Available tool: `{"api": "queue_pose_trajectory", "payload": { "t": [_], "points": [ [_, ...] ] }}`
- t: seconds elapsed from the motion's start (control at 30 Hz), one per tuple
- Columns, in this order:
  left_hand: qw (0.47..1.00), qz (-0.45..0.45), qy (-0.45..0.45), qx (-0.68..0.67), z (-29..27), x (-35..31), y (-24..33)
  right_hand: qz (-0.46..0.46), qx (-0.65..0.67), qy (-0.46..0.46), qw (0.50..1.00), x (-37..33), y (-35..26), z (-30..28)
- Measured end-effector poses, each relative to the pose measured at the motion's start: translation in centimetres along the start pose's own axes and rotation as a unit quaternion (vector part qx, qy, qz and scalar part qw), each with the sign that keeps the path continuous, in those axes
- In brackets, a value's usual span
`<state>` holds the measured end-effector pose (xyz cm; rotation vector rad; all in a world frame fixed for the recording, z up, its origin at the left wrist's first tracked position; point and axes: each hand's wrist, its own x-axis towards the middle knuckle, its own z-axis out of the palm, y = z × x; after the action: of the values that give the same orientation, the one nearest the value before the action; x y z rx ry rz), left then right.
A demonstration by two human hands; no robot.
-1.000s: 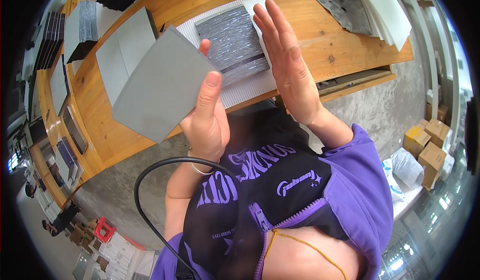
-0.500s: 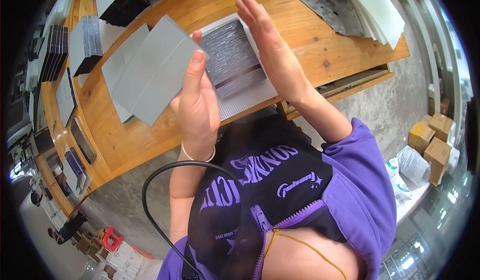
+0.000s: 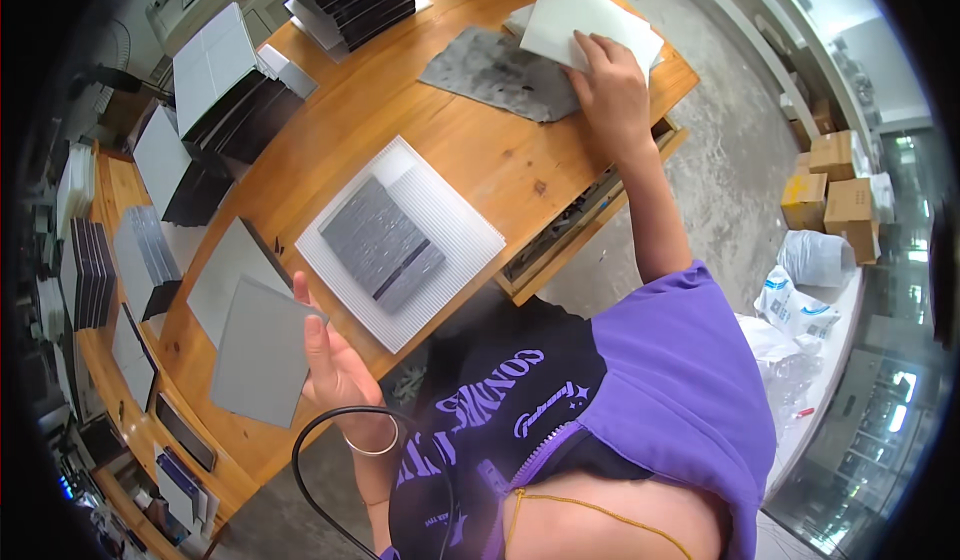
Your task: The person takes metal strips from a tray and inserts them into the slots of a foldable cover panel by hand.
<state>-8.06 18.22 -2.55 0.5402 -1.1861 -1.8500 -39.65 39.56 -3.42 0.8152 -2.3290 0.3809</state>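
Observation:
My left hand (image 3: 342,372) grips a flat grey board (image 3: 262,355) at its edge, thumb on top, near the table's front edge. At the far right, my right hand (image 3: 615,85) reaches over a white sheet (image 3: 575,22), fingers on its upper face and closed at its near edge. More pale sheets lie under that one. Between the hands, a dark grey streaked panel (image 3: 375,225) with a black stripe rests on a white ribbed sheet (image 3: 455,235). Another pale grey board (image 3: 232,265) lies beyond the board in my left hand.
A stained grey cloth (image 3: 500,72) lies beside the white sheets. Several stacks of dark-edged boards (image 3: 210,70) line the wooden table's (image 3: 500,160) far left side. A drawer (image 3: 570,235) juts out at the front right. A phone-like dark slab (image 3: 185,432) lies at the left.
My right hand has moved from beside the streaked panel to the white sheets at the far right. My left hand has drawn back from the panel with its grey board. The view has shifted.

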Motion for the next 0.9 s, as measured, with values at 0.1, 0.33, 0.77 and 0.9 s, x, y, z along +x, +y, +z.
{"api": "queue_pose_trajectory", "payload": {
  "t": [0.1, 0.33, 0.77, 0.9],
  "points": [
    [1.000, -0.013, 0.007, 0.003, -0.5, -0.1, -0.2, -0.016, 0.011, 0.018, 1.000, 0.3, -0.2, -0.3],
    [0.999, -0.010, 0.047, -0.004, -1.4, -0.9, 1.0, -0.208, 0.158, 0.139, 0.955, -0.8, -9.8, -5.7],
    [0.997, -0.045, 0.064, -0.019, -2.1, -2.2, 2.0, -0.346, 0.253, -0.081, 0.900, -8.8, -18.9, -6.5],
    [0.997, -0.039, 0.062, 0.005, -1.9, -2.1, 1.8, -0.356, 0.264, -0.127, 0.888, -9.2, -18.6, -6.1]
  ]
}}
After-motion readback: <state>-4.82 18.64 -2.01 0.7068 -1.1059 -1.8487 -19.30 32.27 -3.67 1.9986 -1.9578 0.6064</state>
